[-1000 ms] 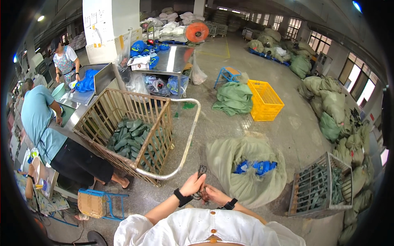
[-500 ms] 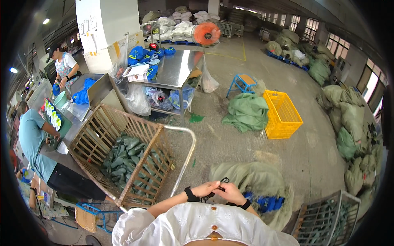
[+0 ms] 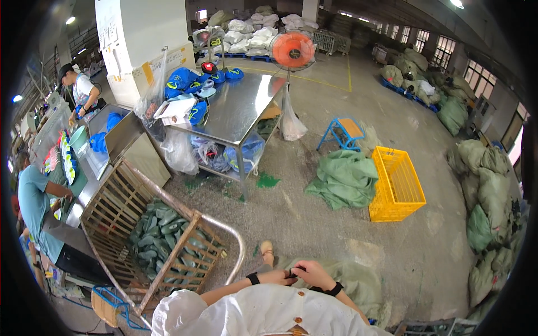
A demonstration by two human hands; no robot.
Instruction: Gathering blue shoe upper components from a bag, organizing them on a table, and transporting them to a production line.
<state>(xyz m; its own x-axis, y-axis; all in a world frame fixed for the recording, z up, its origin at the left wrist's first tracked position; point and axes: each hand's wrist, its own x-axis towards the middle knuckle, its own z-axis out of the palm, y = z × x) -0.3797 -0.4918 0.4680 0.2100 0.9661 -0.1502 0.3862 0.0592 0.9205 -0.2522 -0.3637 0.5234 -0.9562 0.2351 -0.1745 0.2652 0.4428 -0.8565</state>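
Low in front of my white shirt, my hands meet, each with a black band at the wrist. My right hand pinches a thin black cord. My left hand grips the cord from the other side, its fingers partly covered. Behind and below the hands spreads a pale green sack cloth on the floor. To my left stands a rusty barred cart heaped with dark green shoe-shaped pieces; its bent metal handle curves toward my left forearm.
A yellow crate and green sack lie ahead, with a blue-framed stool behind. A steel table and orange fan stand farther off. Two people work at the left. Filled sacks line the right.
My view has turned and I have stepped forward; my foot now shows beyond my hands. Both hands stay together on the cord, lower in view. The right-hand wire cart has mostly left the picture.
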